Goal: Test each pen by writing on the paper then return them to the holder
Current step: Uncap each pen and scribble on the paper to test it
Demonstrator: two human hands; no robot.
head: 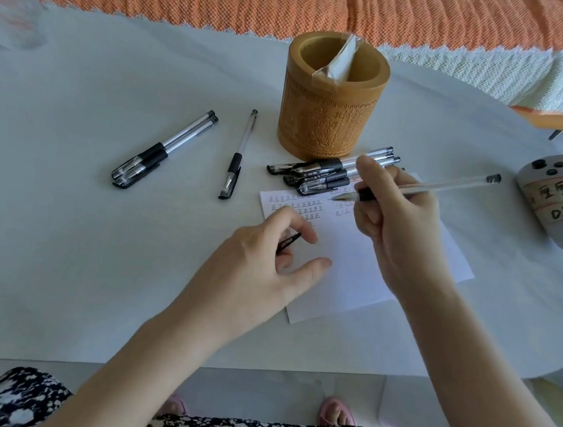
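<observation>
My right hand (399, 221) grips an uncapped clear pen (447, 188), its tip hovering just above the top of the white paper (353, 275). Rows of small written marks fill the paper's upper left. My left hand (268, 260) rests on the paper's left edge and pinches a small black pen cap (289, 240). A carved wooden holder (332, 97) stands behind the paper with a folded plastic wrapper inside. Several capped pens (328, 173) lie in a pile between holder and paper.
Two capped pens (162, 150) lie together at the left, and a single pen (239, 154) lies beside them. A taped white controller (553, 198) sits at the right. An orange woven cloth (293, 1) borders the table's far edge. A clear plastic bottle (11, 8) stands far left.
</observation>
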